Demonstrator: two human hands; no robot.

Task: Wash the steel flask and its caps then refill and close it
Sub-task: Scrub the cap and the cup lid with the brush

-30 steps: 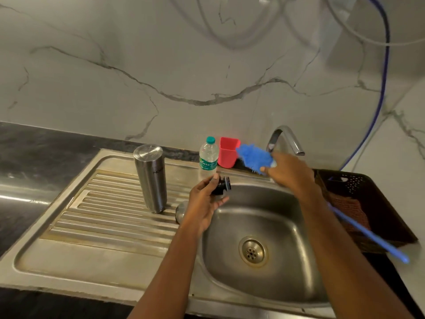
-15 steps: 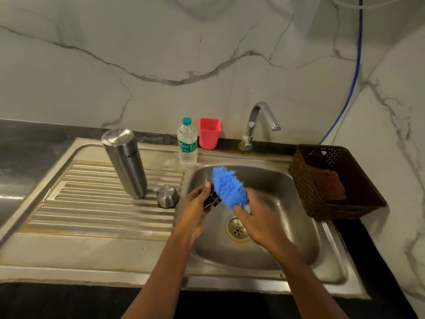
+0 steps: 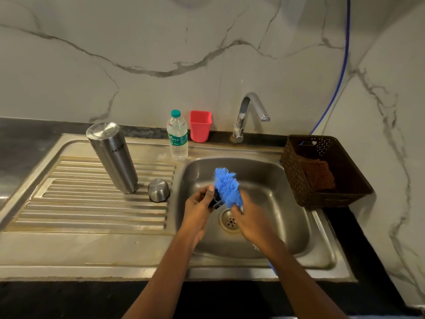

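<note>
Your brown woven basket (image 3: 296, 180) holds a brown cloth (image 3: 318, 174). Over the steel sink basin (image 3: 287, 203), your left hand (image 3: 197, 210) pinches the small black inner cap (image 3: 215, 202). Your right hand (image 3: 250, 219) grips the fluffy blue brush (image 3: 226, 186) against it. The tall steel flask (image 3: 112, 157) stands on the ribbed drainboard (image 3: 92, 203), left of both hands, with the domed steel cap (image 3: 158, 189) just beside it.

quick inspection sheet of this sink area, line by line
surface: steel sink, drainboard stained; no water seen running from tap
job's things: steel flask and steel cap stand on the drainboard; black inner cap over the basin, against blue brush
clutter: plastic bottle, red cup, brown basket holding a cloth
hands: left hand pinches that cap; right hand grips the brush
cables: blue hose down the wall corner
surroundings: marble wall, dark counter
</note>
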